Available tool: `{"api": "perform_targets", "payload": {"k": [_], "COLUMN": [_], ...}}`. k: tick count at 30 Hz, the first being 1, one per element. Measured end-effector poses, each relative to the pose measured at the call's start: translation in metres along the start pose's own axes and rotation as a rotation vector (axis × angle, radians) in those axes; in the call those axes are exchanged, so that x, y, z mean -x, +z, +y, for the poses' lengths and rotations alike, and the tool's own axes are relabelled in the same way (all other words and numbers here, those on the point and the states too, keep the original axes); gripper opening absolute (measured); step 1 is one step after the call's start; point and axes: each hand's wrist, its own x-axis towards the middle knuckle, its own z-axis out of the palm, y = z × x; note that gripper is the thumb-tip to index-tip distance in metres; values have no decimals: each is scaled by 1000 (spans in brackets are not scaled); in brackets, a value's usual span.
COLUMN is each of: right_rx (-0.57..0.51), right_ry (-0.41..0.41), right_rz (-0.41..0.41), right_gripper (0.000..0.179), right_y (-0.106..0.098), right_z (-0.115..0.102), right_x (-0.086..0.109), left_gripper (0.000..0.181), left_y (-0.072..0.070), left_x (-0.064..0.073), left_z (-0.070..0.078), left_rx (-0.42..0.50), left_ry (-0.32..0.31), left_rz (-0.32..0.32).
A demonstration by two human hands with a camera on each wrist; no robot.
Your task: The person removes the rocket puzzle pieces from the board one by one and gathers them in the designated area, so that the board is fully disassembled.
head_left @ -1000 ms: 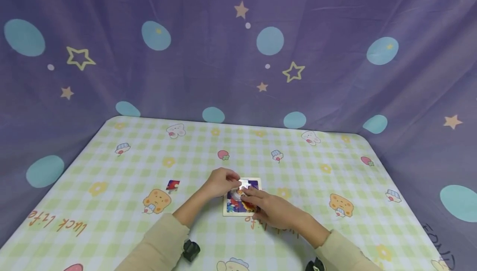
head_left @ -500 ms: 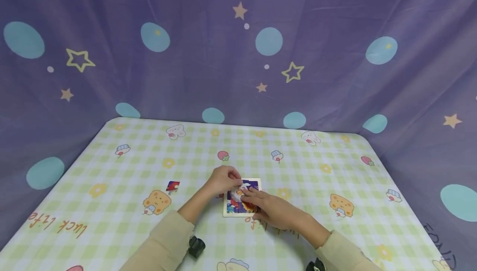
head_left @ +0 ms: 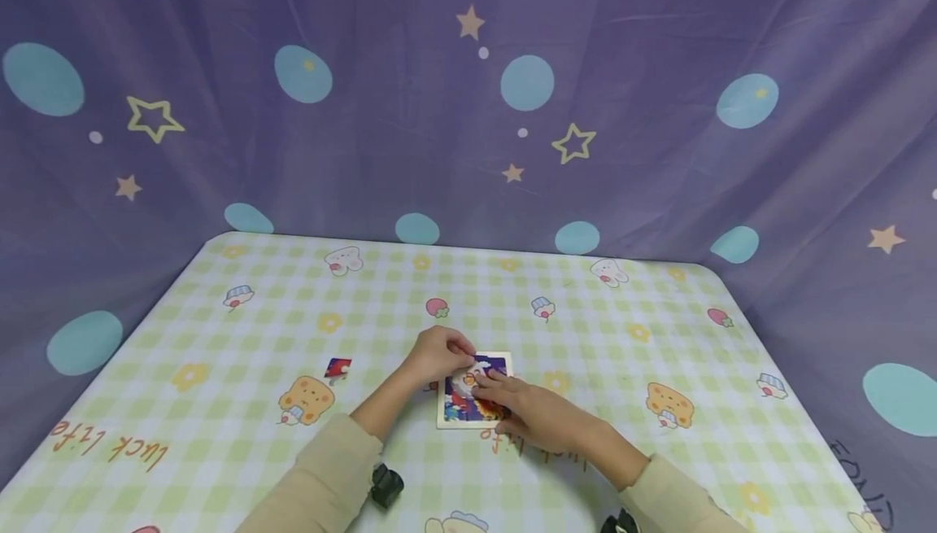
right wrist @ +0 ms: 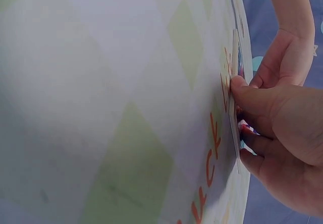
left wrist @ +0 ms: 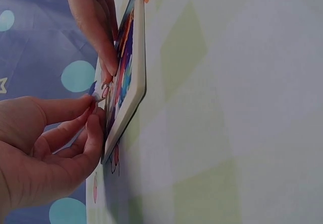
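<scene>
A small jigsaw puzzle (head_left: 459,409) with a colourful picture lies flat in its pale tray (head_left: 468,425) in front of me. My left hand (head_left: 437,356) is at the tray's upper left, where thumb and fingertip pinch a small puzzle piece (left wrist: 94,89), mostly hidden by the fingers. From the right, my right hand (head_left: 538,415) lies across the puzzle. Its fingers touch the picture, and its thumb (right wrist: 238,82) bears against the tray's near edge, holding it. Part of the picture is covered by both hands.
A loose red and purple puzzle piece (head_left: 337,368) lies on the checked tablecloth (head_left: 241,370), left of the left hand. Behind the table hangs a purple curtain (head_left: 439,134) with stars and blue ovals. Dark devices (head_left: 385,486) sit at both wrists.
My left hand has shifted slightly at the tray's upper left, and the white, shiny patch near its fingertips no longer shows. The right hand stays in place on the puzzle.
</scene>
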Motion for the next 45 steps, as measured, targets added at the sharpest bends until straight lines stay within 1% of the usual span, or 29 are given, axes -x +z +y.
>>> {"api": "perform_targets", "payload": {"k": [3, 5, 15, 24, 29, 33, 38, 45], "right_rx": [-4, -5, 0, 13, 0, 5, -4, -12], "right_ry": [9, 14, 7, 2, -8, -12, -7, -13], "right_rz": [-6, -8, 4, 8, 8, 9, 9, 14], "right_gripper": [54, 54, 53, 54, 54, 55, 55, 55], "right_y": [-1, -1, -1, 1, 3, 3, 1, 2], "right_z": [-1, -1, -1, 0, 1, 2, 0, 0], "right_x": [0, 0, 0, 1, 1, 1, 1, 2], "left_gripper": [5, 4, 3, 4, 11, 15, 11, 8], "left_y": [1, 1, 2, 1, 0, -1, -1, -1], "left_x": [-1, -1, -3, -2, -1, -1, 0, 4], "left_z": [0, 0, -3, -3, -5, -7, -8, -7], "left_rx": [4, 4, 9, 38, 41, 41, 57, 75], "left_ry": [-16, -16, 17, -10, -32, -37, -49, -31], "left_rz": [4, 9, 30, 28, 15, 4, 12, 33]}}
